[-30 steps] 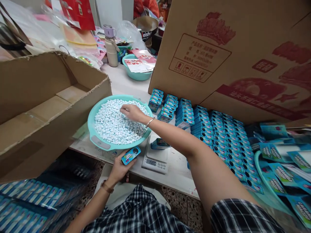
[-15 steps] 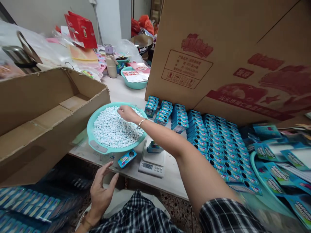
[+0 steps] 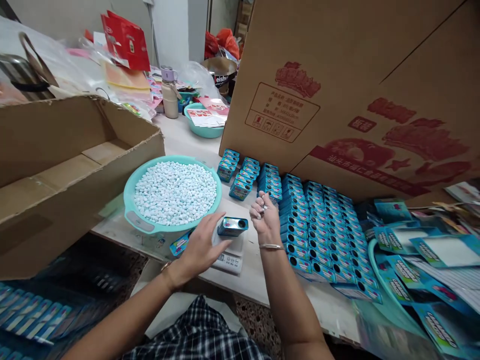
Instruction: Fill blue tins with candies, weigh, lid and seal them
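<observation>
My right hand [image 3: 265, 217] is turned palm up, its fingers curled round some small white candies [image 3: 264, 201], just right of the kitchen scale [image 3: 228, 262]. On that scale a blue tin [image 3: 233, 226] stands upright, a dark round spot on its top. My left hand [image 3: 204, 241] reaches in from the left of the tin, thumb and fingers spread; whether they touch it I cannot tell. A teal basin [image 3: 129, 200] full of the same white candies sits to the left. Partly hidden behind my left hand lies a second blue tin [image 3: 180, 244].
Rows of blue tins [image 3: 315, 225] stand on the right, before a large printed carton [image 3: 337, 100]. An open cardboard box [image 3: 123, 160] is at the left. Blue printed cards [image 3: 405, 270] fill a basin at far right. A bottle [image 3: 170, 95] stands behind.
My right hand has left the candy basin and moved right, past the scale, with candies in it. My left hand has risen from near the lap to beside the tin on the scale.
</observation>
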Tool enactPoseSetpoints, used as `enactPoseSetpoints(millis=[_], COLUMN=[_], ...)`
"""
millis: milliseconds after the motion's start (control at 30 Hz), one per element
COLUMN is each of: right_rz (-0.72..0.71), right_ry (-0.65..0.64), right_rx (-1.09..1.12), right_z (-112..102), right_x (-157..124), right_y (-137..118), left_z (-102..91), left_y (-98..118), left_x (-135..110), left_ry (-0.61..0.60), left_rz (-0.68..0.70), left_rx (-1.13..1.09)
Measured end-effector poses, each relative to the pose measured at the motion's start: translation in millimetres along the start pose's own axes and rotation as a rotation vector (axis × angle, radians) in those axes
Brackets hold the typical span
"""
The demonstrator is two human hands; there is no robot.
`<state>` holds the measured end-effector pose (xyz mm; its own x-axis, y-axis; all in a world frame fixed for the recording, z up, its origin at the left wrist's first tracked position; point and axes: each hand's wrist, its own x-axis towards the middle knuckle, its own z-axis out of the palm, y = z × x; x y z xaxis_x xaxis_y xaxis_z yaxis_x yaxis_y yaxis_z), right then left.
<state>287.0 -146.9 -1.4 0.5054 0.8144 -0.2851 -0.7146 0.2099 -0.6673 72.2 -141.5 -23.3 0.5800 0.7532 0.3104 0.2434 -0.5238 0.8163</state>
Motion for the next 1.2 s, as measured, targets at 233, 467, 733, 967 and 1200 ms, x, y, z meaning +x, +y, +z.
enactPoseSetpoints(millis=[233, 467, 733, 967, 1200], right_rz=[-0.249, -0.37, -0.389, -0.415, -0.282], right_ry=[0.077, 0.096, 0.092, 0.096, 0.093], right_rx=[-0.043, -0.157, -0.18, -0.237, -0.043], right_z=[-7.3, -1.8, 0.4, 4.0, -0.2], right_x=[-1.8, -7.8, -8.5, -12.9, -9.7], right_y=[28.4, 35.6, 36.9, 35.7, 26.6], left_z=[49.7, 54.5, 54.8, 54.5, 50.2], left_y=[-14.8, -21.9, -24.0, -25.9, -23.7], left_x=[48.3, 48.2, 47.8, 48.2, 46.9], left_ry=[-0.12, -0.139, -0.14, -0.129, -0.144], left_rz=[0.025, 0.018, 0.031, 0.02, 0.031], left_rx=[0.014, 0.031, 0.034, 0.041, 0.031])
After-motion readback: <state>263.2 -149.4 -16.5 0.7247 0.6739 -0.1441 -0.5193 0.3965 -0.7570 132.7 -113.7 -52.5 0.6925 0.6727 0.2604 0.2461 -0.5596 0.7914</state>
